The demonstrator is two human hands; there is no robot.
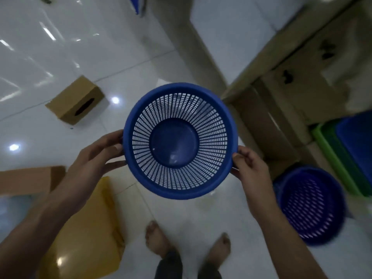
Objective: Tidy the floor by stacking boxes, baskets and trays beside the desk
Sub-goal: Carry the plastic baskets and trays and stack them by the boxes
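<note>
Basket (pixel 179 140) carriage is the step in hand: a round blue slatted basket is held mouth-up above the white floor (pixel 50 47), lifted clear of everything below. It is clamped at opposite sides of its rim, the left hand (pixel 101 153) closed on the left edge and the right hand (pixel 249 167) closed on the right edge, thumbs over the lip. Nothing is seen inside it.

Down to the right a second basket (pixel 311 206) of the same kind is seen on the floor, beside green (pixel 330 156) and blue (pixel 356 141) trays and stacked cartons (pixel 298 91) by what is judged to be the desk; that view is blurred. A small box (pixel 75 100) lies well apart on the left, and a flat carton (pixel 26 180) and a yellow sheet (pixel 84 228) lie near the left arm, all not yet gathered.

Nesting into the second basket is judged the likely next move. For that, the held basket would need to be carried right, kept level, centred over the lower mouth and lowered straight, the grip being released only once the rims are seated. A tilt is judged likely to jam the walls.
</note>
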